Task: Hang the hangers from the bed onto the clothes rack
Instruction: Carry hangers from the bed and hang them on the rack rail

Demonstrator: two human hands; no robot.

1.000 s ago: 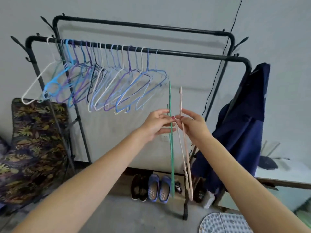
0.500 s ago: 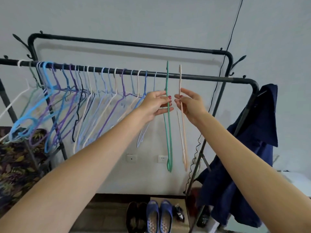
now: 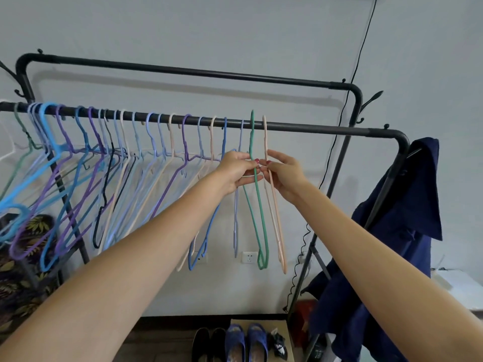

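Gripping one green hanger (image 3: 257, 205), left hand (image 3: 239, 169); one pink hanger (image 3: 277, 218), right hand (image 3: 283, 173).

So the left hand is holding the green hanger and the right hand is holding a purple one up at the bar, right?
Not quite. In the head view the left hand does pinch the green hanger up at the front bar, but the hanger in the right hand is pale peach, not purple. The purple hangers hang further left along the bar.
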